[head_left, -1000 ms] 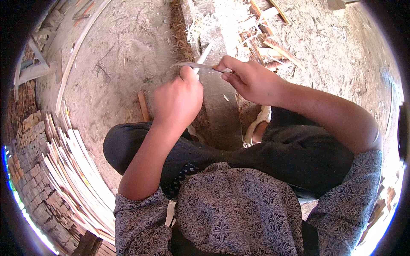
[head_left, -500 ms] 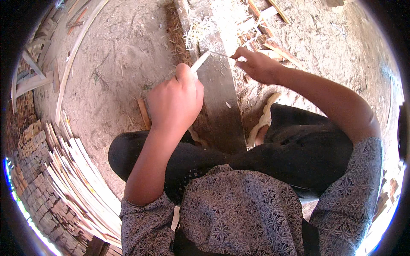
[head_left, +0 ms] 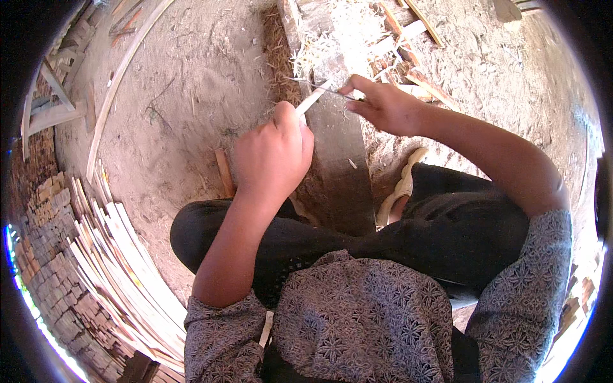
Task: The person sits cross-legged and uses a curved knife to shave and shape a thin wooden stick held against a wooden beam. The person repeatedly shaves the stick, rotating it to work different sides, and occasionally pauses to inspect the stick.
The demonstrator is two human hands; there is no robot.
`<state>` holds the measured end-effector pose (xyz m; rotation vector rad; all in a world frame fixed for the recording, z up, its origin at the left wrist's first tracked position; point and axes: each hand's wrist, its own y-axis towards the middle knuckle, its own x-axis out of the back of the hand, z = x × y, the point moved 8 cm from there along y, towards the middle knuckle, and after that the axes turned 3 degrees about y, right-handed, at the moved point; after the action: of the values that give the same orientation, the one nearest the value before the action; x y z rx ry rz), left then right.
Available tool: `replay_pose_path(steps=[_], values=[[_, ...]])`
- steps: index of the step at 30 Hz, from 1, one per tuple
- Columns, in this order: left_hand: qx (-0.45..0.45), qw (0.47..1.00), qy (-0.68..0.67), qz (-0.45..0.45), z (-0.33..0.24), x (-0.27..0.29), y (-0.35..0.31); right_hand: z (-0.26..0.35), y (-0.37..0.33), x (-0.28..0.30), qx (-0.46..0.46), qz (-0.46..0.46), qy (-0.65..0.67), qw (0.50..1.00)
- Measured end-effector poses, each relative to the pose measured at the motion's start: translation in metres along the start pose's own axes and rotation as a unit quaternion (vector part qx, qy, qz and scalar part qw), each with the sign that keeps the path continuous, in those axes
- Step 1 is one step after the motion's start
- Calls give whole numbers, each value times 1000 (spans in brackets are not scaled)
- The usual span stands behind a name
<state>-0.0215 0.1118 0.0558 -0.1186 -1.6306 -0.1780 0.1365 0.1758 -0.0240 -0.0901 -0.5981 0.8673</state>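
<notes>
Sitting on sandy ground, a person is seen from above with both arms stretched forward over a dark wooden plank [head_left: 341, 172]. The left hand [head_left: 271, 156] is closed in a fist around a pale thin wooden strip [head_left: 313, 99], whose far end pokes out beyond the knuckles. The right hand [head_left: 383, 105] is partly curled, with a slim blade [head_left: 313, 86] pinched between thumb and fingers and laid across the tip of the strip. The strip is held just above the far half of the plank, between the two hands. It is judged to be light, springy and easily snapped, so a grip close to the worked end would suit it best; its edges may be splintery. Pale shavings [head_left: 332, 41] are heaped at the far end of the plank. A large stack of similar flat strips [head_left: 121, 255] is fanned out at the near left. Scrap wood pieces [head_left: 408, 38] lie at the far right. The floor is dry, dusty earth in bright daylight.
</notes>
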Motion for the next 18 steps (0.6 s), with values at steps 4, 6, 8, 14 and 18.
replay_pose_path(steps=[4, 6, 8, 14, 18], values=[[36, 998, -27, 46, 7, -2, 2, 55, -8, 3, 53, 8, -17, 998], [48, 996, -47, 55, 7, -3, 5, 21, -9, -4, 68, -4, -49, 996], [58, 996, -49, 36, 15, -4, 3, 13, -5, -1, 20, 11, -61, 998], [43, 998, -43, -23, 19, 3, 12, 30, -2, 13, 18, 29, -95, 995], [40, 998, -35, -34, 16, 5, 13, 25, -14, 26, -25, 29, -99, 994]])
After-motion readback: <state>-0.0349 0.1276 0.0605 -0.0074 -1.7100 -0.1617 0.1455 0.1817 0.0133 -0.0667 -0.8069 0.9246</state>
